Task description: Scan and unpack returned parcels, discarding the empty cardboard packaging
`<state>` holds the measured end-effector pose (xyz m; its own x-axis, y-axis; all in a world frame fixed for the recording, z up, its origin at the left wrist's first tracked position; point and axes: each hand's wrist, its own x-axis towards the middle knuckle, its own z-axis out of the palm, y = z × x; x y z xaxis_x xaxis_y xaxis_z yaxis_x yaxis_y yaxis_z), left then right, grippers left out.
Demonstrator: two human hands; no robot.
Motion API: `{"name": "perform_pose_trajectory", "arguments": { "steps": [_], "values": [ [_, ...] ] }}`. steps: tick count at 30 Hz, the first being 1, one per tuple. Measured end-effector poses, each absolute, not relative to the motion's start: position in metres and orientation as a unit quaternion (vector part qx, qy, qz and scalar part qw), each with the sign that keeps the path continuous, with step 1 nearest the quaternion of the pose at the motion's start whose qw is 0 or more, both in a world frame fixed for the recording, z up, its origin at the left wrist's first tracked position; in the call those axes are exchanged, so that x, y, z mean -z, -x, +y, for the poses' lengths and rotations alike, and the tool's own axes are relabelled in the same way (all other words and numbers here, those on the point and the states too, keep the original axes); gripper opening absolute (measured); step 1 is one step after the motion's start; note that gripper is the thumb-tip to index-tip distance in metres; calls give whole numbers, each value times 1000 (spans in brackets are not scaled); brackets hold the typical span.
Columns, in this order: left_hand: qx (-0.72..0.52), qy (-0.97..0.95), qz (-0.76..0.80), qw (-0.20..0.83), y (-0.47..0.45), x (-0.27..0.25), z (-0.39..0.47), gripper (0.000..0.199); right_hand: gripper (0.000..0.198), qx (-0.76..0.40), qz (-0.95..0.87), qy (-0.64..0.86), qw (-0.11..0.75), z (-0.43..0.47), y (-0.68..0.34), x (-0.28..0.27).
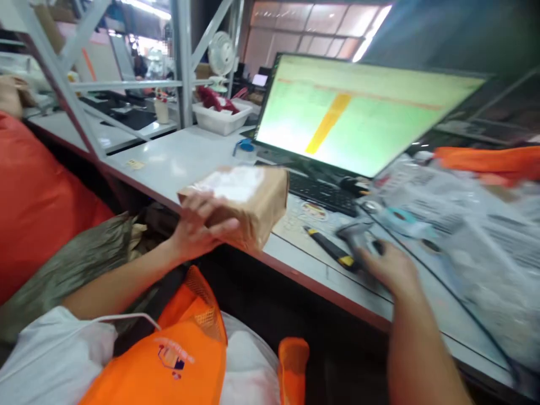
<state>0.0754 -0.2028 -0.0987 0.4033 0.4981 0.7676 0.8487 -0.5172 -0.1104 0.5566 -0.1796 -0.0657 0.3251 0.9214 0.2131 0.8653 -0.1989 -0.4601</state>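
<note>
Box of brown cardboard, with a white label on top, at the front edge of a pale table. The person's left hand grips its near left corner, fingers on the top and thumb along the near side; whether the table bears any of its weight is unclear. To the right, the blurred right hand is at a grey scanner; how tightly its fingers are closed cannot be told. A black-and-yellow knife lies just left of the scanner. Behind are a black keyboard and a tilted-looking monitor with a green screen. Clear plastic bags crowd the table's right side. The person wears an orange vest.
</note>
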Motion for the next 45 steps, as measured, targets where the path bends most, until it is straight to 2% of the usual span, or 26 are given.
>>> {"name": "perform_pose_trajectory", "arguments": {
  "steps": [1,3,6,12,15,18,21,24,32,35,38,42,45],
  "values": [
    [338,833,-363,245,-100,108,-199,51,55,-37,-535,824,182,-180,-558,68],
    [345,862,-256,269,-141,129,-197,49,64,-21,-495,865,78,-180,-556,72],
    [382,842,-219,311,-174,153,-198,50,59,-21,-511,859,36,-176,-543,74],
    [376,834,-248,319,-186,158,-197,54,43,-44,-507,860,37,-155,-533,43],
    [372,834,-248,324,-186,157,-196,56,31,-112,-550,819,115,-157,-530,-9],
    [366,837,-255,317,-185,160,-196,58,36,-204,-619,735,187,-170,-513,-72],
    [353,846,-260,304,-184,161,-195,62,43,-312,-644,678,168,-181,-484,-119],
    [362,839,-259,313,-185,160,-196,60,46,-317,-663,671,99,-183,-454,-141],
    [364,832,-258,328,-186,157,-195,57,50,-344,-698,628,12,-171,-414,-143],
    [360,833,-261,329,-186,158,-195,59,55,-336,-746,575,8,-168,-410,-140],
    [359,830,-265,335,-186,160,-197,60,58,-315,-744,589,10,-167,-411,-136],
    [370,837,-252,316,-183,150,-196,58,49,-245,-703,667,30,-160,-436,-119],
    [355,866,-237,260,-175,119,-188,68,36,-176,-692,697,61,-147,-475,-86]
  ]
}}
